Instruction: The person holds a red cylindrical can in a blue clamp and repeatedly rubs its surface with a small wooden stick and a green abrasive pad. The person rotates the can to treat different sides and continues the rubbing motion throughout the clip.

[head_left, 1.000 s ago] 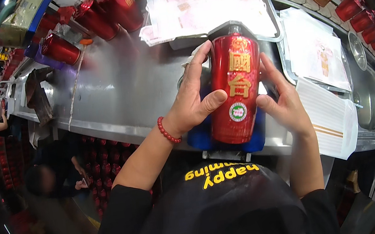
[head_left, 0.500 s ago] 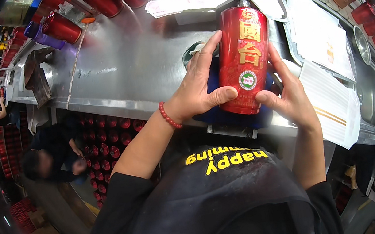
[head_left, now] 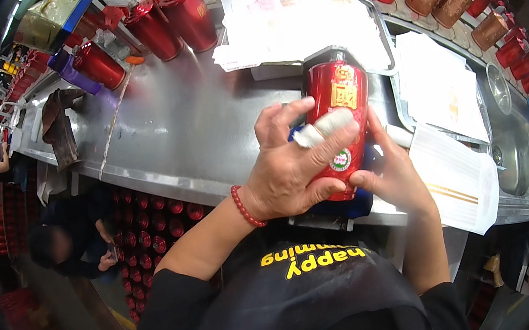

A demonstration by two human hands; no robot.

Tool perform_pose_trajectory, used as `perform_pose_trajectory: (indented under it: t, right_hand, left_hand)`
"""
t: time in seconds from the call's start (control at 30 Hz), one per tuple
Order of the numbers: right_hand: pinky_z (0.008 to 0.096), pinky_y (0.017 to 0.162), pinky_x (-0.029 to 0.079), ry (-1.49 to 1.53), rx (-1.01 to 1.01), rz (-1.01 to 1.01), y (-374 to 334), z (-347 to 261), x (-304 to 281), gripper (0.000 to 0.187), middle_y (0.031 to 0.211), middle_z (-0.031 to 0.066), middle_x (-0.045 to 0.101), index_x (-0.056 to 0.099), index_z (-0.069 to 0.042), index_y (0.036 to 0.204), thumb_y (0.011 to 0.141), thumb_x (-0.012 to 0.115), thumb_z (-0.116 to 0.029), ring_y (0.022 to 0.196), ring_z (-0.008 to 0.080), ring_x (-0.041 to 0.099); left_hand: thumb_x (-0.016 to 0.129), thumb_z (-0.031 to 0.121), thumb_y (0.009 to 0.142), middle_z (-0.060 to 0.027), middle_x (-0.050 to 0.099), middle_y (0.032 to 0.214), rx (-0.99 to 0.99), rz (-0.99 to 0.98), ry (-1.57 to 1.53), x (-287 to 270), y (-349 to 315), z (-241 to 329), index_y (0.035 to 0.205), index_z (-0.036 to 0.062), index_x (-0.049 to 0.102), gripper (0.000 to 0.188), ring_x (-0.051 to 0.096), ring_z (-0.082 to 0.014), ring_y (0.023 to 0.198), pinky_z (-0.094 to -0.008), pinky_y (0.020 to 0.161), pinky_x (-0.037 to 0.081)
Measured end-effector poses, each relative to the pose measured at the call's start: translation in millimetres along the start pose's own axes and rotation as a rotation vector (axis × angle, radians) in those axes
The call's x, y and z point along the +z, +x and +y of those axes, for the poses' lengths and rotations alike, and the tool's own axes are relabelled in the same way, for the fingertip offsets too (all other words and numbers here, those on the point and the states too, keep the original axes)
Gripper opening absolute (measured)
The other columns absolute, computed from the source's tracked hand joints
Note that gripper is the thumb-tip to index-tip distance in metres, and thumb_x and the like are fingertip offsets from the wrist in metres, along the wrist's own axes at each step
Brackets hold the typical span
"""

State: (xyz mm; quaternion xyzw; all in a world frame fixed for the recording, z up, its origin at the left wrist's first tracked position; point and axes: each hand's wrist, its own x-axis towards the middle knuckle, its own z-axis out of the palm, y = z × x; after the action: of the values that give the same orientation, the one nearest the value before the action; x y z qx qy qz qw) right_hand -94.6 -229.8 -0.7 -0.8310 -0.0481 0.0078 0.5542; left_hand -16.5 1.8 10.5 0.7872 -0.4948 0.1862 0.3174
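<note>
A red bottle (head_left: 354, 108) with gold lettering and a small round green-and-white sticker leans toward me at the table's front edge. My right hand (head_left: 394, 178) grips its right side, thumb on the lower front. From the left, my left hand (head_left: 298, 167) closes over the bottle. One finger, wrapped in pale tape, lies across the front, and the thumb touches near the base. A red bead bracelet circles that wrist. Part of a blue support (head_left: 348, 207) shows under the bottle; the rest is hidden.
Beyond the bottle a metal tray (head_left: 382, 29) bears printed sheets (head_left: 300, 27). White paper (head_left: 437, 82) and a striped white sheet (head_left: 457, 183) lie to the right, near a sink (head_left: 515, 162). Red bottles (head_left: 188, 18) stand back left. A co-worker (head_left: 80, 236) sits at lower left.
The left hand has shifted from the bottle's side to across its front, covering part of the lettering. In the picture, bottle and hands sit lower, as does the table.
</note>
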Motion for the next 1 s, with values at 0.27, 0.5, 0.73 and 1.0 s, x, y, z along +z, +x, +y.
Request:
perform_pose_trajectory:
  t: [0.27, 0.5, 0.73, 1.0]
  right_hand:
    - [0.0407, 0.064, 0.057, -0.543, -0.312, 0.043, 54, -79, -51, 0.025, 0.084, 0.0198, 0.072, 0.058, 0.000, 0.108, 0.089, 0.071, -0.008, 0.079, 0.0360, 0.073]
    - [0.0350, 0.064, 0.053, -0.618, -0.524, 0.113, 124, -74, -64, 0.019, 0.076, 0.0094, 0.067, 0.063, -0.005, 0.095, 0.087, 0.077, -0.015, 0.069, 0.0226, 0.068]
    - [0.0367, 0.064, 0.054, -0.556, -0.384, 0.248, 130, -55, -65, 0.026, 0.077, 0.0189, 0.070, 0.065, 0.003, 0.095, 0.088, 0.076, -0.020, 0.069, 0.0276, 0.070]
    - [0.0265, 0.063, 0.048, -0.176, -0.109, 0.240, 103, -45, -63, 0.024, 0.075, 0.0047, 0.064, 0.065, 0.001, 0.091, 0.088, 0.074, -0.020, 0.070, 0.0100, 0.058]
  left_hand:
    - [0.037, 0.059, 0.104, -0.0004, 0.070, 0.123, 0.060, -0.010, 0.163, 3, -1, -1, 0.140, 0.0172, 0.064, 0.061, 0.045, -0.0237, 0.119, -0.0495, 0.115, 0.018]
    - [0.042, 0.057, 0.103, 0.0005, 0.071, 0.117, 0.043, 0.025, 0.116, -5, 18, -11, 0.138, 0.0158, 0.066, 0.059, 0.045, -0.0233, 0.119, -0.0496, 0.115, 0.018]
    - [0.039, 0.057, 0.104, 0.0014, 0.072, 0.112, 0.050, -0.036, 0.128, -1, 21, -27, 0.141, 0.0188, 0.063, 0.058, 0.043, -0.0235, 0.120, -0.0512, 0.116, 0.013]
    - [0.039, 0.057, 0.104, 0.0008, 0.074, 0.106, 0.136, -0.046, 0.177, 6, 42, -45, 0.143, 0.0197, 0.060, 0.059, 0.042, -0.0211, 0.114, -0.0471, 0.112, 0.017]
